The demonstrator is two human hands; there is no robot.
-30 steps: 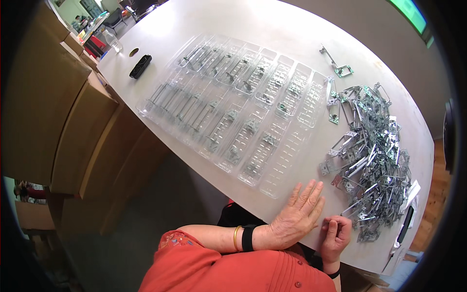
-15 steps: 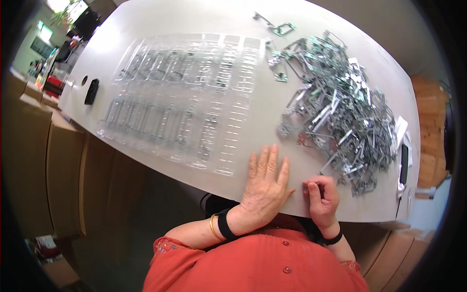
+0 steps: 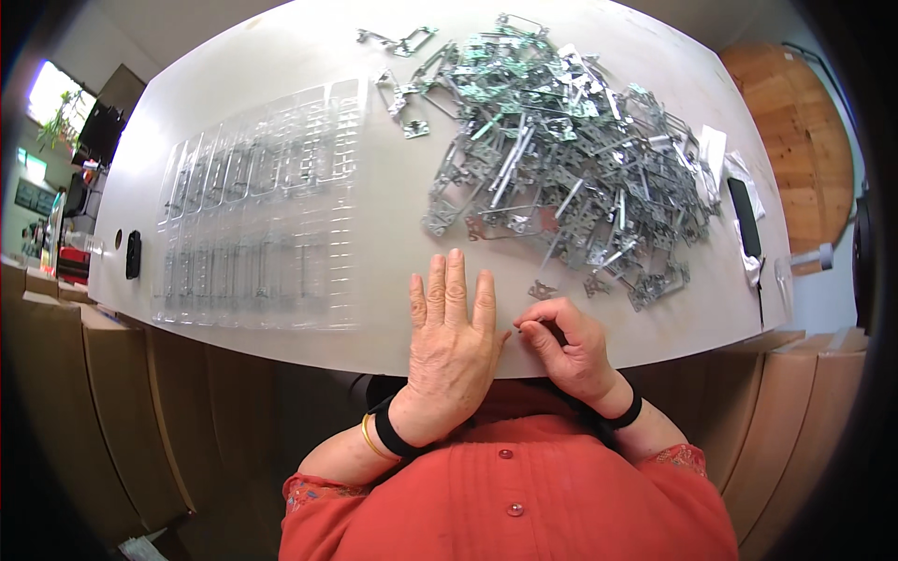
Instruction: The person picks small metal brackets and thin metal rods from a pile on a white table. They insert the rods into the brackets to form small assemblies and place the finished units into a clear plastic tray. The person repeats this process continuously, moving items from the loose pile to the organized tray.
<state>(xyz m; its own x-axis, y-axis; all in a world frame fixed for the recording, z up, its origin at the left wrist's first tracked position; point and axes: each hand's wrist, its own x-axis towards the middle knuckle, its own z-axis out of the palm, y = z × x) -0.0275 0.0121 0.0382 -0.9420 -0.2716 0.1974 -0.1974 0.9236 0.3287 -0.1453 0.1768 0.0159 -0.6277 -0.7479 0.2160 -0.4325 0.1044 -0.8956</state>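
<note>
So the right hand [image 3: 572, 348] is curled up at the near edge of the white table [image 3: 281, 75], fingertips pressed together like it's pinching something tiny. Honestly can't make out what's in there, it's too small and mostly hidden by the fingers. The left hand [image 3: 452, 337] lies flat on the tabletop right beside it, palm down, fingers straight and close together, holding nothing. The two hands nearly touch at the thumb side.

Just past the right hand there's a small loose metal piece [image 3: 542, 291] sitting on its own, and beyond that the big heap of metal brackets [image 3: 571, 159], all silvery stamped parts tangled together, spreading across the far right of the table. A couple of strays [image 3: 398, 39] lie off at the far edge.

To the left of the hands there's a row of clear plastic trays [image 3: 257, 220] laid side by side. A black flat device [image 3: 745, 217] rests at the right edge, and another small black object [image 3: 133, 254] sits way over on the left side.
</note>
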